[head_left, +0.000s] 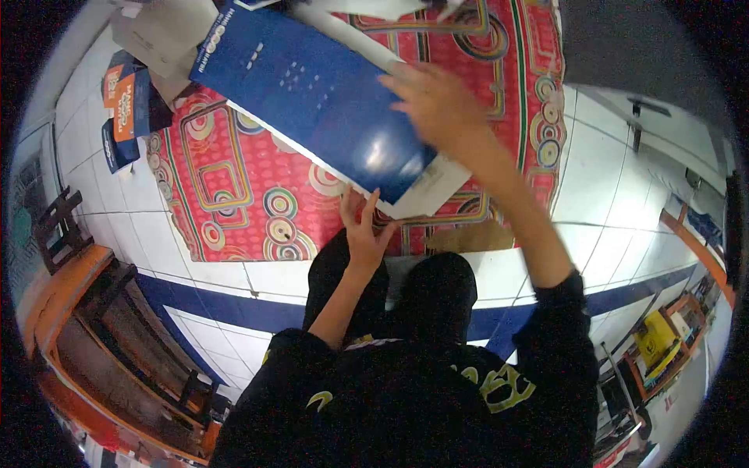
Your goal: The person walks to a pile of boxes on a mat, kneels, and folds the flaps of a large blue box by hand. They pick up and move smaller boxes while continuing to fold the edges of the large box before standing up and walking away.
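A long blue printed sheet or panel (312,93) with white edging lies slantwise over the red patterned mat (187,179). At its near lower edge, my left hand (363,234) touches the border with its fingers apart. My right hand (437,105) is on the panel's right edge, slightly blurred, with its fingers spread. A white flap (433,187) sticks out from under the panel's near right end. What lies beneath the panel is hidden.
Blue and orange boxes (129,105) stand at the upper left, beside a grey-white carton (160,35). Brown cardboard (472,238) shows at the mat's near edge. A wooden bench (70,288) is at the left, a shelf with a yellow item (655,343) at the right.
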A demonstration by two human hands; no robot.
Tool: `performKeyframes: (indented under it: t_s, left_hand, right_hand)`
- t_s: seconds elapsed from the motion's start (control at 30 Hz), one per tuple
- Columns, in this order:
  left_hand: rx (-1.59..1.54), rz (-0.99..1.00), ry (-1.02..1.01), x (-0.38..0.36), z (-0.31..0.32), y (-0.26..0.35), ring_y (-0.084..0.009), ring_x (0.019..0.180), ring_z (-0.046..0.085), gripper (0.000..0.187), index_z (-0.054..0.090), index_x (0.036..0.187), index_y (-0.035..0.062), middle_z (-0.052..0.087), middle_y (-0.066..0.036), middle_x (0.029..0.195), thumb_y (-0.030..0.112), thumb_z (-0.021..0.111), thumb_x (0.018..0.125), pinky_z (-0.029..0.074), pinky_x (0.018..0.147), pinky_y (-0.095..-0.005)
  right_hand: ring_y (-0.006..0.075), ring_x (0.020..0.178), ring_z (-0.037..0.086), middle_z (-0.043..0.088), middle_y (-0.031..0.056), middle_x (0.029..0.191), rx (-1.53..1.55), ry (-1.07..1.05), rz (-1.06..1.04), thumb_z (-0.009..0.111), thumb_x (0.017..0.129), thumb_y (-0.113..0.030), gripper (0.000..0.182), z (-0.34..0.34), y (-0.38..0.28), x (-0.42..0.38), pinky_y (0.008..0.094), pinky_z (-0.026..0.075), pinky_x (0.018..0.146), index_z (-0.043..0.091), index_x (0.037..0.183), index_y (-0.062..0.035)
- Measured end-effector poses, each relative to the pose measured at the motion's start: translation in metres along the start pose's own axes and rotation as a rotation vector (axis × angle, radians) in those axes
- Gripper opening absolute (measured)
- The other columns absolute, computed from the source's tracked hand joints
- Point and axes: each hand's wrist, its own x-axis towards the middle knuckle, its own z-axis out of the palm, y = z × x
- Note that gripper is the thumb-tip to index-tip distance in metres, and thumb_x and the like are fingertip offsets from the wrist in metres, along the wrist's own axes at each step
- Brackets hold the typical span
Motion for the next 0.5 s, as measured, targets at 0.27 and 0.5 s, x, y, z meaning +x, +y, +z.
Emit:
performKeyframes:
  t_s: [0.27,0.5]
  left_hand:
    - [0.142,-0.165,0.149,0.049,-0.097,-0.051,-0.0413,0.124,0.037,0.063,0.041,0.130,-0.0020,0.023,-0.026,0.142,0.009,0.072,0.077,0.034,0.103,-0.0457]
    - [0.103,-0.111,0.326,0.251,-0.147,-0.050,-0.0446,0.129,0.031,0.056,0.041,0.131,-0.0017,0.030,-0.028,0.141,0.013,0.064,0.082,0.026,0.107,-0.0488]
  right_hand:
    - [0.0320,0.138,0.022,0.024,0.0126,0.151,-0.008,-0.059,0.062,0.058,0.083,-0.042,0.067,0.109,-0.059,0.087,0.0555,0.015,0.110,0.036,0.141,-0.0178]
    - [0.0328,0.139,0.020,0.020,0.0139,0.152,-0.110,-0.216,0.080,0.056,0.084,-0.043,0.070,0.102,-0.067,0.093,0.0571,0.011,0.111,0.031,0.144,-0.0181]
